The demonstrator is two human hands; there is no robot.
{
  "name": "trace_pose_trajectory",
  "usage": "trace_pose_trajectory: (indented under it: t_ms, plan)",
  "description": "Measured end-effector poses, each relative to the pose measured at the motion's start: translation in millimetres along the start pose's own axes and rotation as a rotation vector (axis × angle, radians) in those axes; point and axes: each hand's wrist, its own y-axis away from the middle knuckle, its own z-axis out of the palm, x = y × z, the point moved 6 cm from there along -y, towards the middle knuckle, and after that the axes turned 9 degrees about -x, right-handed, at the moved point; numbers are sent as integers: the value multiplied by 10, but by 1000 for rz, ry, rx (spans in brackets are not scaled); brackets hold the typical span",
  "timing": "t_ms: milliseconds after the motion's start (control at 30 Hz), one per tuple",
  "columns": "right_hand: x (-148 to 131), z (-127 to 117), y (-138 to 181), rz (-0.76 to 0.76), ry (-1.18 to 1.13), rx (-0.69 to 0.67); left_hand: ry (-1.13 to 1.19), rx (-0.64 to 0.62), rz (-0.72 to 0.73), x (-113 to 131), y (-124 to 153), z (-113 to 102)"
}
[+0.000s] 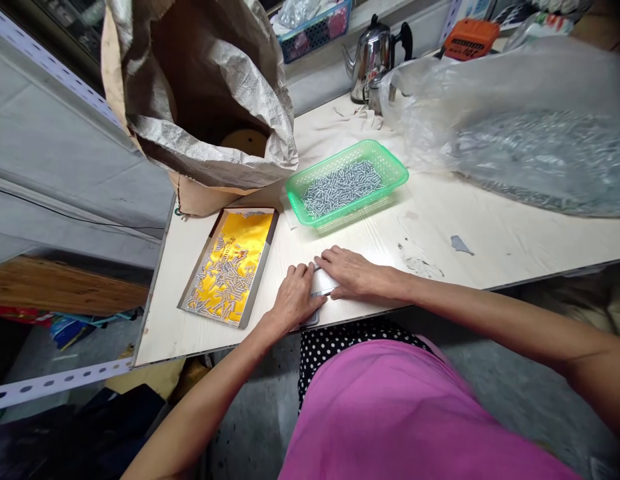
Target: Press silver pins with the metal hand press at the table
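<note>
Between my two hands, close to the table's front edge, lies a flat, light-coloured rectangular piece with dark edges; its kind I cannot make out. My left hand grips its left end, with fingers bent over it. From the other side, my right hand is closed on its right end, thumb along the near edge. To the left, a shallow tray with a yellow bottom bears many small silvery metal pins. Beyond my hands, a green plastic basket holds a heap of similar pins.
A large open woven sack stands at the back left of the table. At the right lies a clear plastic bag full of small metal parts. Behind are a steel kettle and an orange box-like object.
</note>
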Motion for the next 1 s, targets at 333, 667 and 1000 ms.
trace_pose_trajectory:
  t_ms: [333,667,1000]
  plan:
    - [57,31,-127,67,99,-122,66,16,-49,13,-75,-47]
    - [234,-109,-88,28,102,-68,93,176,-6,-26,14,-10]
    - [646,-211,-186,184,120,100,278,344,189,502,291,400]
